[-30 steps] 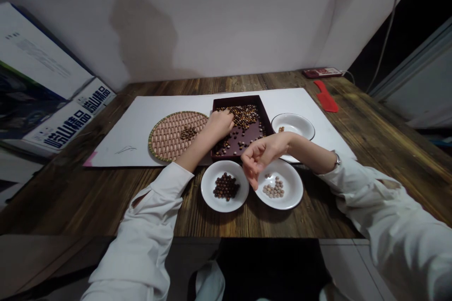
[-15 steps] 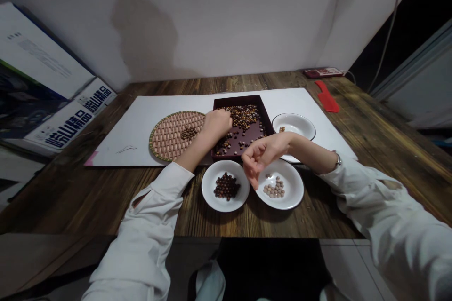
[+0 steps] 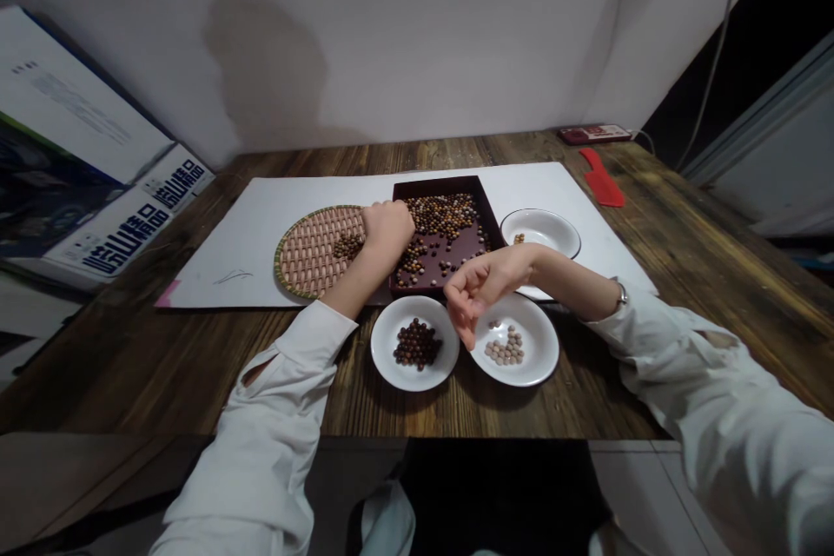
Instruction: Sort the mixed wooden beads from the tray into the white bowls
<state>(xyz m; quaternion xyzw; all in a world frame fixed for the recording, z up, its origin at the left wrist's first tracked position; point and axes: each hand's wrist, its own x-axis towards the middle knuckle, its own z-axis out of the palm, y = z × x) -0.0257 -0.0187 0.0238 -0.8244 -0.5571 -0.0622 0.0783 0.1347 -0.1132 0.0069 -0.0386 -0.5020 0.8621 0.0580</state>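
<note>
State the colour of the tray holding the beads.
The tray is dark maroon, best seen in the head view.

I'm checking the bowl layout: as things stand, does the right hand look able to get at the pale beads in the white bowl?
Probably yes: the right hand hangs by the left side of the white bowl, and nothing seems to cover the pale beads.

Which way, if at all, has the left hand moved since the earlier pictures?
Yes: judged against the maroon tray, the left hand has shifted left, toward the woven mat.
</note>
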